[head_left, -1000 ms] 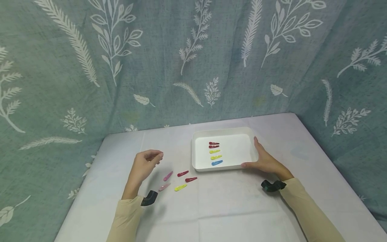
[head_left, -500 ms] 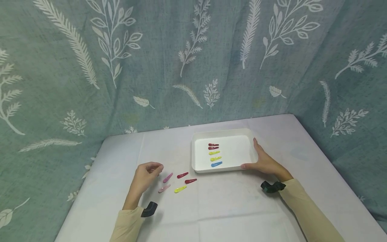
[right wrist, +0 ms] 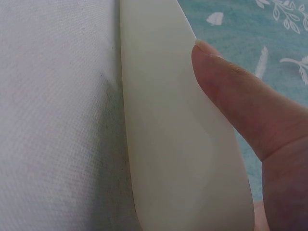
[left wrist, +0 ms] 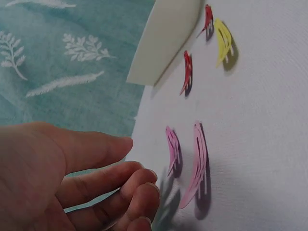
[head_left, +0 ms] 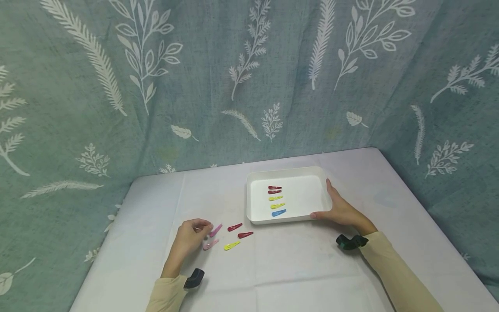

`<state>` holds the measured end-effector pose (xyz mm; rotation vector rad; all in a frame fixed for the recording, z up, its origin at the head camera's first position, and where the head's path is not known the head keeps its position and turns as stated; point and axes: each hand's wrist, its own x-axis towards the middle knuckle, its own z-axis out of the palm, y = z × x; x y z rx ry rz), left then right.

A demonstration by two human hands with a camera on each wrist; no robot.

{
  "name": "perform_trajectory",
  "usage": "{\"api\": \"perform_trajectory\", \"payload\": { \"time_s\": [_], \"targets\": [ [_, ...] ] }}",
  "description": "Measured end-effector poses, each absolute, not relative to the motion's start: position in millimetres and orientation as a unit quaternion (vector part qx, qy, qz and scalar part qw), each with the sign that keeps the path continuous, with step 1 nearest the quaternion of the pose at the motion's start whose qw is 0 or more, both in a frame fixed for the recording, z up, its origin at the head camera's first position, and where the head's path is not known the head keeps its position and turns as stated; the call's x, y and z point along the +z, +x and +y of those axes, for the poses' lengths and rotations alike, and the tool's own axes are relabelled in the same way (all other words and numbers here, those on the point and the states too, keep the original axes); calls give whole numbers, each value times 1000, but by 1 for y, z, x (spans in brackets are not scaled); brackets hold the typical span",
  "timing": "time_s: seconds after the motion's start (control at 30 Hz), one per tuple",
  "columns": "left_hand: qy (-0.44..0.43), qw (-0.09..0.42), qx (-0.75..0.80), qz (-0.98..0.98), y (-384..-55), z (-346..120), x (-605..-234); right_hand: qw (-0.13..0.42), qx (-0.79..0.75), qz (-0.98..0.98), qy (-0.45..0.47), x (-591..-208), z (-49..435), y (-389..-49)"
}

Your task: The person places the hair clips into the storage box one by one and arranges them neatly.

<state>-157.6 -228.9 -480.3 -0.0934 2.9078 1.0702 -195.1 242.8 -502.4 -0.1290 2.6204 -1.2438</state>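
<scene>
My left hand [head_left: 191,236] hovers beside a purple-pink hair clip [head_left: 215,230], fingers loosely bent; the left wrist view shows a gap between thumb and fingers [left wrist: 139,178] with nothing in it. A pale pink hair clip [left wrist: 196,163] lies beside the purple-pink one on the white cloth. My right hand [head_left: 343,210] grips the right near corner of a white tray [head_left: 304,195], its thumb [right wrist: 226,82] against the near wall. In the tray's left half lie two red clips [head_left: 274,192], two yellow clips [head_left: 278,206] and a blue clip [head_left: 278,212], stacked in a column.
Two more red clips [head_left: 245,235] and a yellow clip [head_left: 232,245] lie on the cloth between my left hand and the tray. A leaf-patterned blue-green curtain [head_left: 210,86] hangs behind the table [head_left: 304,268] and along its sides.
My left hand has come down and slightly right, closer to the purple-pink clip. My right hand keeps its place on the tray, and the clips lie as before.
</scene>
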Motion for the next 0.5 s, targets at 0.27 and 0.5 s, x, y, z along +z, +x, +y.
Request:
{"api": "perform_trajectory", "payload": {
  "time_s": [0.27,0.5],
  "targets": [
    [-30,15,335,942,-154,-226,-483,121,-424,896,-43,-502,242,-195],
    [-31,23,335,941,-153,-222,-485,118,-423,897,-46,-502,243,-195]
  ]
}}
